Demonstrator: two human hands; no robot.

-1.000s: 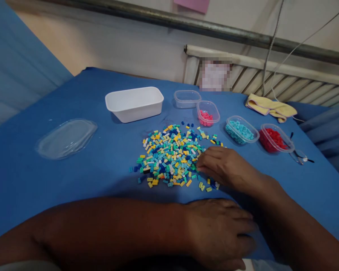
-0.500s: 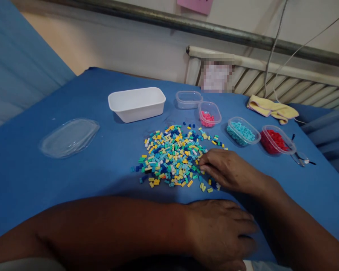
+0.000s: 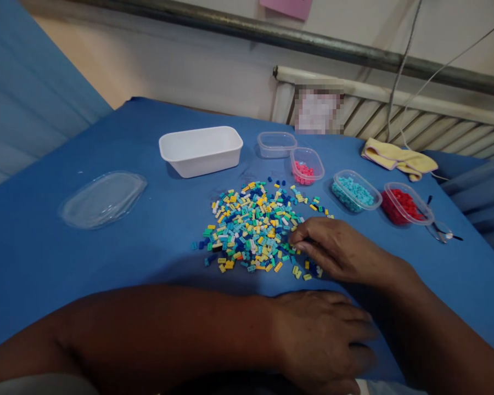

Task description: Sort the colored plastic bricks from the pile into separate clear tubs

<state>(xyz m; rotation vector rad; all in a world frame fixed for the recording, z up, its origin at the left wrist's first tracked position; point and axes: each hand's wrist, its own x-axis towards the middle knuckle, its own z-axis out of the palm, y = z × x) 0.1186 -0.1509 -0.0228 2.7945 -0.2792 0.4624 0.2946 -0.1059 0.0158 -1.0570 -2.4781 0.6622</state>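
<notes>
Holding right grip (image 3: pixel 340 247) narrow, four o'clock on brick pile (image 3: pixel 253 222), likely suiting small pieces; can't tell if gripping any. Spreading left grip (image 3: pixel 321 334) at five o'clock, probably bracing.

A ribbed radiator (image 3: pixel 366 109), seemingly off-white, stands below a grey pipe (image 3: pixel 313 41).

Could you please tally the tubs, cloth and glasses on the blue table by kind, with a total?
White tub: 1
Empty clear tub: 1
Tub of pink bricks: 1
Tub of light blue bricks: 1
Tub of red bricks: 1
Yellow cloth: 1
Glasses: 1
Total: 7
</notes>
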